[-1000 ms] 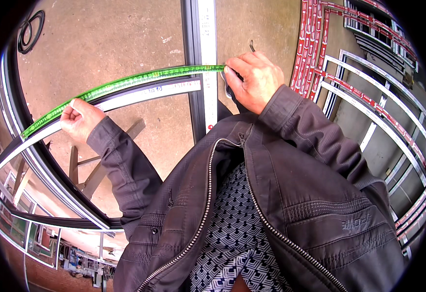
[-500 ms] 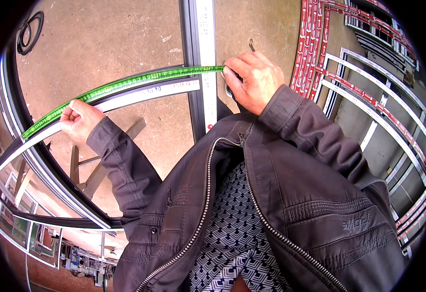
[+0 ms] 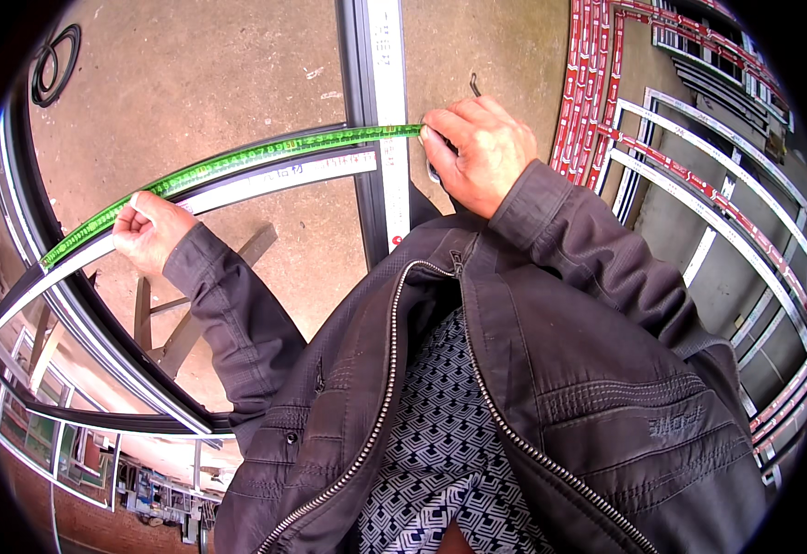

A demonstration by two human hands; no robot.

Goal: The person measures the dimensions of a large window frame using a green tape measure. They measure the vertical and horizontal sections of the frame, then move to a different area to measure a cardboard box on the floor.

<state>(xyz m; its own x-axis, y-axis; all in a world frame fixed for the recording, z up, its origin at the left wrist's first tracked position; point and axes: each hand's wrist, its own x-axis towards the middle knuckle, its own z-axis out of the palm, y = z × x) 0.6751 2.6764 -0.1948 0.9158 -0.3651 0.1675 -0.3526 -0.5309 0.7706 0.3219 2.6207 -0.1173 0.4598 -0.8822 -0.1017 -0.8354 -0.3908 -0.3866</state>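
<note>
A green tape measure blade (image 3: pixel 237 159) stretches across the dark window frame, its markings facing up. With thumb and curled fingers, my left hand (image 3: pixel 149 231) pinches the blade well along its left part. My right hand (image 3: pixel 479 148) is closed on the blade's right end, just past the white-faced upright profile (image 3: pixel 390 83). Whatever sits inside the right palm is hidden. Just below the blade runs a crossbar with a white strip (image 3: pixel 274 185), which meets the upright. The blade's left end lies over the frame's left side bar (image 3: pixel 99 305).
Several frames wrapped in red and white film (image 3: pixel 588 92) stand on the right, beside white-edged frames (image 3: pixel 699 222). A black coiled hose (image 3: pixel 55 65) lies on the floor at upper left. Support legs (image 3: pixel 177 342) show under the frame. Glazed frames (image 3: pixel 62 443) stand at lower left.
Almost nothing differs. Both hands keep their hold on the tape measure, and the view has shifted very slightly.
</note>
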